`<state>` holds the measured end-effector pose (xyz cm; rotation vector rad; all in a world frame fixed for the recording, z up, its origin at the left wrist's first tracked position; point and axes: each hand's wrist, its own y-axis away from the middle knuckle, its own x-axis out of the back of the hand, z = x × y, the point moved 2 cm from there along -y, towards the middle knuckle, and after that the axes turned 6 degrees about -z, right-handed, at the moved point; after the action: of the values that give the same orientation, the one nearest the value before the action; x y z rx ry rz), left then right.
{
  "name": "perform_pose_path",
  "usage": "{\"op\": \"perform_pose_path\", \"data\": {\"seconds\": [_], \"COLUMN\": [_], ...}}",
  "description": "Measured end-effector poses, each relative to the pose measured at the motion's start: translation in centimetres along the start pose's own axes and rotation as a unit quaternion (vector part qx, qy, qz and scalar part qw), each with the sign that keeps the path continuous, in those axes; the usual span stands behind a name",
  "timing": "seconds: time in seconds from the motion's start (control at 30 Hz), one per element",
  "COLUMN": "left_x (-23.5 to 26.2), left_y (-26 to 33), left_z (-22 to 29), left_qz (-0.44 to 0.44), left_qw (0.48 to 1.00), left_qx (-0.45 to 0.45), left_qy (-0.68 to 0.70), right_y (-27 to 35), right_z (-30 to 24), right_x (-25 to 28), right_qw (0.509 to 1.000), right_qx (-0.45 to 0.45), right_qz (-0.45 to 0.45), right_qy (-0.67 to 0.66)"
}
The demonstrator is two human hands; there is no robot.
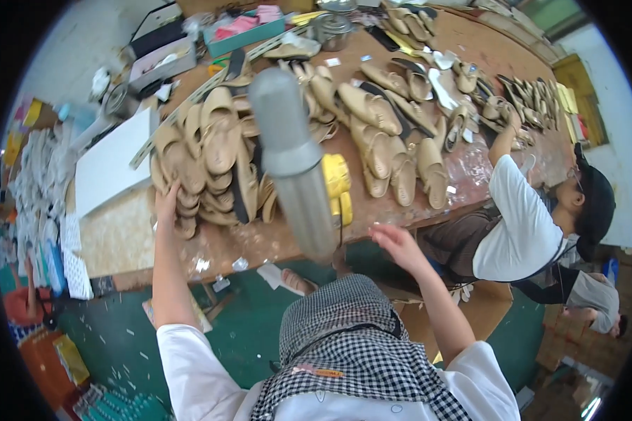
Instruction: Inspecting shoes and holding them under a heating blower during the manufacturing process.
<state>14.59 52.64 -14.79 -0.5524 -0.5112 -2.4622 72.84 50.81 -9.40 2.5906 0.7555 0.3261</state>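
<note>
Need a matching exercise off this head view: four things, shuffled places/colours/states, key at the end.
1 left hand
2 right hand
3 white board
4 box with pink things

A teal
B empty, near the table's front edge
C at the beige shoe pile
D at the table's left end

Pairs: 1-C, 2-B, 3-D, 4-A

Blurry gray cylinder [288, 147] right up front, no clue what it is, and it blocks a bunch of sandals [220, 133] behind it. Also covers part of some yellow gadget [338, 179]. Left hand [166, 202] finger placement's kinda hard to make out. Checked apron [344, 372] gets chopped at the bottom, and the far-right person's [591, 300] hands are too tiny to read.
</note>
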Motion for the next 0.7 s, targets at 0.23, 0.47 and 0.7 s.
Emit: {"op": "perform_pose_path", "data": {"seconds": [0.23,0.47,0.7], "left_x": [-1.3,1.0,-10.3], "left_y": [6.3,26.6,39.8], "left_z": [-1.0,-9.0,-7.7], "left_qz": [0.112,-0.052,-0.183], "left_qw": [0.985,0.971,0.889], "left_qx": [-0.059,0.232,0.402], "left_qy": [-0.116,0.03,0.118], "right_y": [-17.8,-25.6,-18.9], "right_z": [-0.9,-1.0,5.9], "right_x": [16.1,19.3,14.2], "right_qw": [0.903,0.896,0.969], "right_qx": [0.127,0.027,0.101], "right_qz": [0.322,0.208,0.186], "right_qy": [0.254,0.39,0.124]}}
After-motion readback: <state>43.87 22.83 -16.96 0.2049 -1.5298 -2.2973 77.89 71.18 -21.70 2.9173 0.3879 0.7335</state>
